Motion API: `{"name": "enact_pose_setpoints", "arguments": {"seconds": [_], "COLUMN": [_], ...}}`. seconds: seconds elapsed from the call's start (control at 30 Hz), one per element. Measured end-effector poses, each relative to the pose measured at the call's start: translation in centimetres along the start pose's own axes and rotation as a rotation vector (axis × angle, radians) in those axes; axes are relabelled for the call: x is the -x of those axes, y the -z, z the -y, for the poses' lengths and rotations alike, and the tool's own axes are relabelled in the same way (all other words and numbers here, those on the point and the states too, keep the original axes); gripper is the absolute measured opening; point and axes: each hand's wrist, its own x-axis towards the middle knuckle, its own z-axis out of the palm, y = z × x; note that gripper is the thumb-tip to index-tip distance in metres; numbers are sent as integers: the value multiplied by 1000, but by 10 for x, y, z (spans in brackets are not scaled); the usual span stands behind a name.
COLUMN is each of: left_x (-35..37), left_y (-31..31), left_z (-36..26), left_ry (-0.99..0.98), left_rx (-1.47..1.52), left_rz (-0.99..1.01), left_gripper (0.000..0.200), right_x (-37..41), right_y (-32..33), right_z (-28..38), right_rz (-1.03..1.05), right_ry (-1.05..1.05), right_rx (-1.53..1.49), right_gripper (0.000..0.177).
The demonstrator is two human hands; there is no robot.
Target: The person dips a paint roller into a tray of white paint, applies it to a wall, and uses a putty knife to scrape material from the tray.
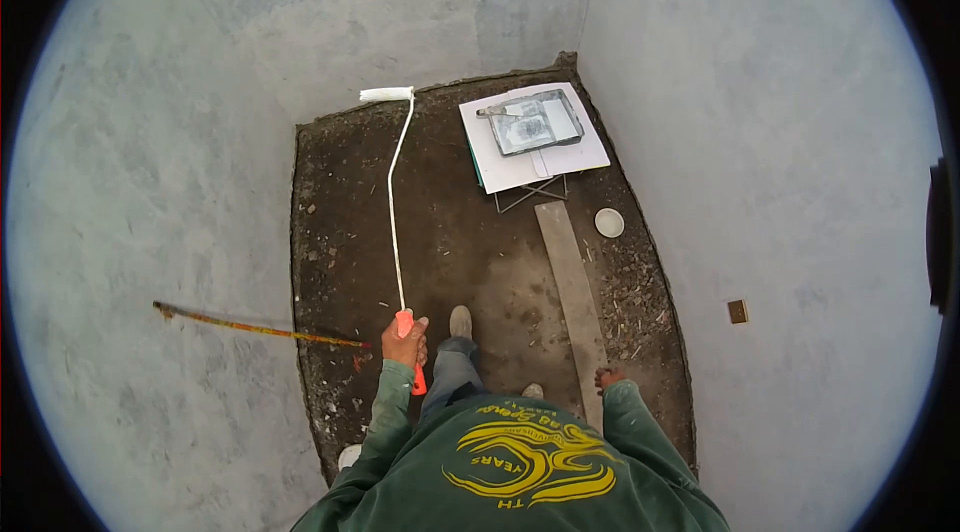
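Observation:
My left hand is wrapped round the red handle of a long paint roller. The roller's thin white rod stretches forward from the hand, bending slightly, to a white sleeve at the foot of the far wall. Low on the right, beside a long board, hangs my right hand, its fingers curled in and nothing showing in them. Ahead, a paint tray with whitish paint has a brush lying across its left edge.
The tray rests on a white-topped folding stand. A long board lies on the dirt floor, with a round white container right of it. At left, a yellow-orange strip leans by the wall. Grey walls close in; an outlet is on the right.

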Motion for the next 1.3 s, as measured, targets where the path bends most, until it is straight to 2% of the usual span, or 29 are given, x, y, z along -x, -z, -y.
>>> {"name": "enact_pose_setpoints", "arguments": {"seconds": [0.07,0.2,0.27,0.3,0.37,0.4,0.47,0.53,0.6,0.7,0.73,0.77,0.8,0.83,0.9,0.93,1.0,1.07,1.13,1.23,1.3], "left_x": [-35,-113,-140,-157,-200,-216,-244,-276,-306,-344,-359,-374,-388,-397,-416,-428,-446,-470,-497,-545,-578], "left_y": [-3,6,-1,2,-1,5,-6,-25,-46,-76,-90,-102,-113,-116,-113,-122,-131,-140,-142,-168,-178], "left_z": [-13,-48,-79,-89,-109,-113,-136,-153,-167,-183,-190,-195,-198,-202,-215,-220,-227,-234,-230,-230,-225], "left_ry": [-25,-22,-28,-45,-66,-80,-33,0,5,2,-13,-23,-37,-46,-82,-115,-162,-105,-157,-201,-189], "left_rx": [1,-88,-134,-162,-197,-243,-249,-234,-248,-282,-296,-305,-349,-406,-501,-545,-601,-744,-823,-960,-1029], "left_rz": [18,35,40,83,88,78,103,106,139,194,211,218,218,210,252,301,297,295,357,477,544], "left_gripper": [19,19,20,18,17,16,14,15,15,15,15,15,15,15,15,15,17,19,20,24,26], "right_x": [-13,-15,-57,-68,-63,-52,-7,-20,-74,-111,-167,-217,-266,-271,-237,-213,-178,-211,-205,-192,-187], "right_y": [-14,-64,-85,-96,-118,-128,-145,-151,-159,-167,-155,-157,-196,-192,-179,-181,-174,-175,-180,-169,-173], "right_z": [24,56,54,57,56,63,128,145,119,122,57,10,30,37,95,125,251,304,374,449,459], "right_rz": [43,-32,235,219,-29,-25,-200,-188,-150,-173,-175,-153,-127,-109,72,60,-49,-12,-98,-200,-240], "right_ry": [86,10,-16,-9,638,610,308,246,111,0,6,25,43,38,634,638,601,645,114,239,216], "right_rx": [54,-18,97,91,704,713,276,201,-158,-218,-235,-11,218,209,1047,1029,930,898,-293,-354,-375], "right_gripper": [30,25,26,26,29,29,34,33,34,26,26,28,30,30,30,30,32,28,28,35,37]}}
